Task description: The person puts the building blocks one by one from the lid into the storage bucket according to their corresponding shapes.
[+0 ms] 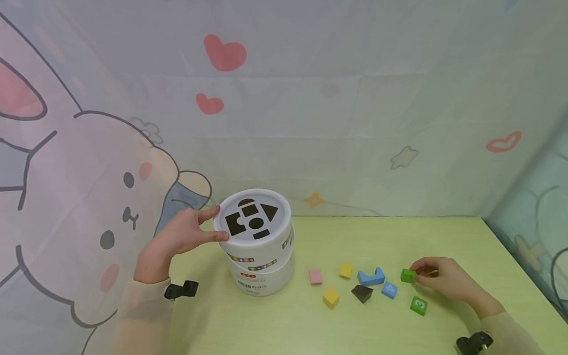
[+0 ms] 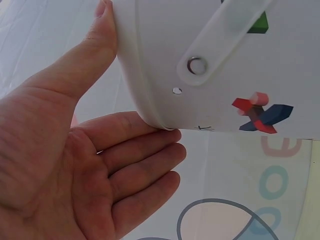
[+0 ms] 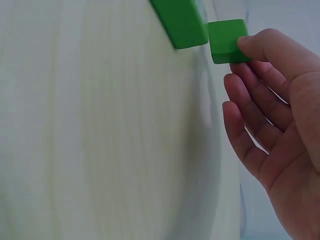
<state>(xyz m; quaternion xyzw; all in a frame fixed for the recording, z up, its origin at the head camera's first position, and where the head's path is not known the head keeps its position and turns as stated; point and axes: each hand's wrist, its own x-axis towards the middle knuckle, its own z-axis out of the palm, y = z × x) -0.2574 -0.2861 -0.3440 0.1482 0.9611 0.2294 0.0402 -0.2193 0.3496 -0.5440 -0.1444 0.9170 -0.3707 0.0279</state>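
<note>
On the table (image 1: 350, 333), bucket (image 1: 272, 278) upright, lid (image 1: 271, 225) upward, left fingers (image 2: 142, 172) apart, right fingers (image 3: 245, 95) clamped on green block (image 3: 227, 40)

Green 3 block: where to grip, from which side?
I'd pinch two opposite side faces of the green 3 block from above and the right, with the right hand once free of the other green block. Numbered face looks up, neighbours stand apart, so its sides seem reachable.

Our left sleeve (image 1: 144, 315) plain pale cream, a small blocky black camera (image 1: 183, 290) at its wrist end, our right sleeve (image 1: 510, 336) in matching cream, a second black camera (image 1: 475, 343) at its end
</note>
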